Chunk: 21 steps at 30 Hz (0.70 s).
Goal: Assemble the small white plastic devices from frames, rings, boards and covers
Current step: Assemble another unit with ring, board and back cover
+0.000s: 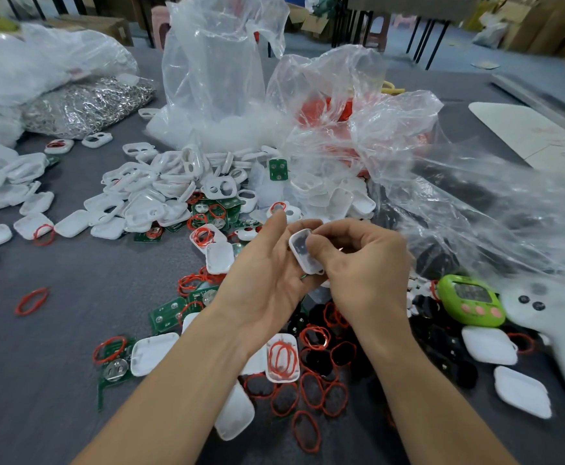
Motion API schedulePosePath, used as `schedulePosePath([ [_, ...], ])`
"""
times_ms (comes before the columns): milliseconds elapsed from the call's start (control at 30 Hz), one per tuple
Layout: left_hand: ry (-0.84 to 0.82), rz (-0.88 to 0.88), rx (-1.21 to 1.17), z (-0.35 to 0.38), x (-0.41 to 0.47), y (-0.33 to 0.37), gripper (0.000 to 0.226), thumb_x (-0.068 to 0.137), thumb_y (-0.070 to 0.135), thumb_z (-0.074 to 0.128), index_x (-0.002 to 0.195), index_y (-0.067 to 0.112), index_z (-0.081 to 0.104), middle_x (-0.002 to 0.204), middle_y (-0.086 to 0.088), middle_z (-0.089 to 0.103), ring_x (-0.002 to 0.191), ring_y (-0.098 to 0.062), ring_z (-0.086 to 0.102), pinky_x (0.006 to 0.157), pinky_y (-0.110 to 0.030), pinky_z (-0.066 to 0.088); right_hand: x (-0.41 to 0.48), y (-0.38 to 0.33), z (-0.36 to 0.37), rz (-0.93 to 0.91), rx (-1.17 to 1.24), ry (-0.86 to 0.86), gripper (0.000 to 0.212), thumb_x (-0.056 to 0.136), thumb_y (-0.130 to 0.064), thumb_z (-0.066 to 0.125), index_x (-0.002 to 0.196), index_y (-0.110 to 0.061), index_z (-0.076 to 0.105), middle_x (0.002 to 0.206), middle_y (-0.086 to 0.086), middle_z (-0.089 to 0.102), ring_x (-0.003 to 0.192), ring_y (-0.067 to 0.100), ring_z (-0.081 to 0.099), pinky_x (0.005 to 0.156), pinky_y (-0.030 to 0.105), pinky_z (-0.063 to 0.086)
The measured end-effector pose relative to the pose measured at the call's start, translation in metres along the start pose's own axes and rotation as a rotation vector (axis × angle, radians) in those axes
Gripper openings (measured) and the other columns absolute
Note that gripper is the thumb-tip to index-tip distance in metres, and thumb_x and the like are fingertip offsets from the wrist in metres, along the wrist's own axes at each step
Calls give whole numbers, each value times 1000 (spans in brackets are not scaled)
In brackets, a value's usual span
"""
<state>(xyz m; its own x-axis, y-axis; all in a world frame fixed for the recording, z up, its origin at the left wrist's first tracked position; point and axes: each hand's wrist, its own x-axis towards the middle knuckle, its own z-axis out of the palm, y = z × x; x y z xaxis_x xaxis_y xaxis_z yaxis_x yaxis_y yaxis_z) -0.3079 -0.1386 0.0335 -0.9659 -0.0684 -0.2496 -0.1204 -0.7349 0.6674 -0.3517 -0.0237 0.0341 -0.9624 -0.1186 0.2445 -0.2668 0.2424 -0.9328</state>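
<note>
- Bags [391, 135] lying open just beyond both hands, w/ frames [160, 189] spilling out beyond the L hand; prob. keeping stock within reach.
- L hand [264, 273] facing palm-up, fingers half curling, cradling a white shell [302, 251] at a tilt, likely steadying it for the R.
- R hand [358, 266] touching the L, thumb & fingertips pinching the shell's upper edge; seemingly seating a part inside, can't tell which.
- Boards [167, 313] lying left of the L wrist, rings [311, 387] lying between the forearms; next parts waiting close by.
</note>
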Motion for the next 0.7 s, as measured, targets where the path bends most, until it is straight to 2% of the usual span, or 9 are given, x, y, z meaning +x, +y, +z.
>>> schedulePosePath([
  [133, -25, -12, 16, 2, -2, 1, 83, 85, 50, 50, 144, -8, 45, 135, -27, 60, 120, -32, 59, 100, -41, 49, -6, -4, 1, -89, -196, 79, 13, 75, -23, 89, 73, -29, 78, 68, -13, 70, 69, 4, 65, 65, 15, 49],
  [233, -49, -32, 5, 1, -2, 1, 74, 90, 44, 49, 141, -8, 49, 130, -24, 61, 121, -32, 58, 105, -43, 47, -5, -3, 1, -112, -223, 101, 13, 74, -27, 90, 74, -30, 78, 69, -12, 68, 70, 8, 64, 66, 21, 50],
  [333, -76, -34, 24, -1, 0, 1, 43, 96, 15, 47, 132, -7, 57, 122, -22, 63, 110, -30, 61, 97, -41, 54, -2, 0, -1, -43, -70, 112, 10, 80, -30, 84, 73, -33, 77, 65, -15, 70, 61, 5, 66, 56, 17, 50],
  [400, -52, -31, 36, -2, 2, 0, 41, 91, -5, 39, 126, -6, 61, 114, -20, 68, 102, -27, 69, 89, -38, 59, 3, 2, -5, 26, 24, 139, 15, 87, -32, 76, 73, -32, 77, 64, -15, 72, 58, 4, 68, 54, 17, 50],
  [467, -4, -15, 78, -2, 3, -2, 45, 88, -18, 37, 119, -4, 66, 106, -18, 72, 95, -25, 74, 80, -35, 63, 10, 4, -11, 93, 62, 170, 13, 87, -34, 73, 75, -32, 78, 62, -10, 72, 56, 10, 67, 55, 29, 53],
  [533, 21, 6, 154, -5, 4, -2, 41, 91, -21, 44, 116, 1, 69, 101, -15, 75, 92, -22, 76, 76, -31, 63, 13, 5, -16, 137, 87, 170, 10, 84, -35, 74, 75, -31, 78, 60, -4, 69, 58, 20, 63, 58, 43, 56],
  [567, 28, 17, 186, -5, 4, -1, 39, 92, -20, 47, 116, 2, 69, 101, -14, 76, 92, -22, 76, 76, -30, 62, 14, 5, -18, 145, 91, 152, 11, 84, -33, 75, 74, -30, 79, 59, -1, 68, 57, 21, 60, 59, 45, 55],
  [633, 44, 35, 226, -6, 4, -1, 39, 92, -21, 50, 116, 2, 69, 104, -16, 76, 95, -23, 75, 76, -29, 62, 15, 5, -21, 150, 89, 95, 15, 85, -29, 76, 71, -29, 79, 56, 3, 65, 52, 18, 53, 53, 39, 51],
  [700, 47, 41, 240, -6, 4, -1, 44, 90, -24, 45, 118, 1, 68, 106, -18, 76, 97, -25, 76, 76, -30, 62, 15, 6, -22, 150, 97, 46, 18, 86, -25, 75, 69, -29, 78, 53, -2, 62, 48, 12, 48, 47, 29, 44],
])
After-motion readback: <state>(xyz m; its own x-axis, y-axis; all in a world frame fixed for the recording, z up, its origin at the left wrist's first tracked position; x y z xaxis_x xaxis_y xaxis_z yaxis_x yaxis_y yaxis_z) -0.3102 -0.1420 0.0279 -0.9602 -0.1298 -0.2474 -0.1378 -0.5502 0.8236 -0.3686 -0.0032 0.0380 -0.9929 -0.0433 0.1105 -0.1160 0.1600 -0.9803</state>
